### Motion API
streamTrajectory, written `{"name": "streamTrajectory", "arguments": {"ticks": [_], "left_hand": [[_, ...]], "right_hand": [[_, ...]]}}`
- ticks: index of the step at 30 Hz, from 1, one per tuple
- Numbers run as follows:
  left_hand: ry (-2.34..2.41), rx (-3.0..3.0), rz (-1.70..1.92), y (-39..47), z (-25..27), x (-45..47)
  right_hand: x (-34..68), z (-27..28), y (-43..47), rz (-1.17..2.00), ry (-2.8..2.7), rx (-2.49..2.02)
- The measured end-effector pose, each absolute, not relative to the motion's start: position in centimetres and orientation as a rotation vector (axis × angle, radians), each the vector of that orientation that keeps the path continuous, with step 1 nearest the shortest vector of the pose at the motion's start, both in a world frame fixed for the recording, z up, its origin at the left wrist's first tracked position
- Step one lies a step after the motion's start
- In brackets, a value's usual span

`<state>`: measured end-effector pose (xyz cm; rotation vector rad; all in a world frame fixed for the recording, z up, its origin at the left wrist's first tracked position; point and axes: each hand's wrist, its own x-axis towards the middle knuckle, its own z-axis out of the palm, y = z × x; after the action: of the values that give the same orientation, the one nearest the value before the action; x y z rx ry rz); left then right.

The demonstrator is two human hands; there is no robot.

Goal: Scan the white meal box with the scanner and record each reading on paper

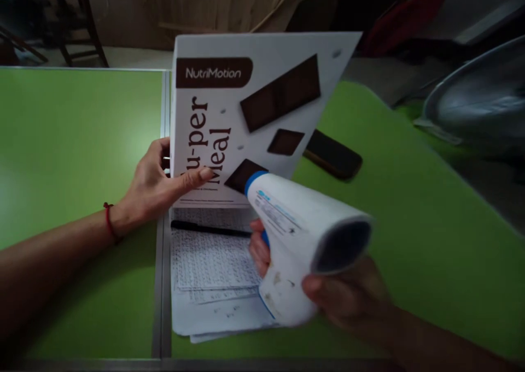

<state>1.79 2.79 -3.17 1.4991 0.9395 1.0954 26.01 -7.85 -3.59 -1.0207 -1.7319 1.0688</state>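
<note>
You've got a NutriMotion box (229,106) pinched in your left grip (151,183), infrared thermometer (287,235) (blue-rimmed nose, btw) clasped in your right grip (348,292).

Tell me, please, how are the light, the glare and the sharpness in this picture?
Head view: dim light, darkest in the background; head view: soft sheen on the table, brighter at left; head view: large print on the box is clear, its upper right corner looks stretched; head view: handwriting on the papers is too soft to read, the right hand in shadow.
</note>
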Motion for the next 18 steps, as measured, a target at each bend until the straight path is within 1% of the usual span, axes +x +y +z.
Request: {"name": "streamTrajectory", "arguments": {"ticks": [2,3,12,18], "left_hand": [[0.944,1.525,1.08,3.1,-3.2,1.6],[0.945,1.542,1.069,3.2,-3.1,1.5],[0.94,1.609,0.998,3.2,-2.5,1.0],[0.882,1.652,0.976,3.4,-2.3,1.0]], "right_hand": [[25.5,-3.7,-7.5,1.331,-1.536,-0.967],[25.2,-3.7,-7.4,1.404,-1.458,-0.957],[24.1,-3.5,-6.9,1.561,-1.338,-0.936],[24.5,-4.1,-7.2,1.54,-1.356,-0.938]]}}
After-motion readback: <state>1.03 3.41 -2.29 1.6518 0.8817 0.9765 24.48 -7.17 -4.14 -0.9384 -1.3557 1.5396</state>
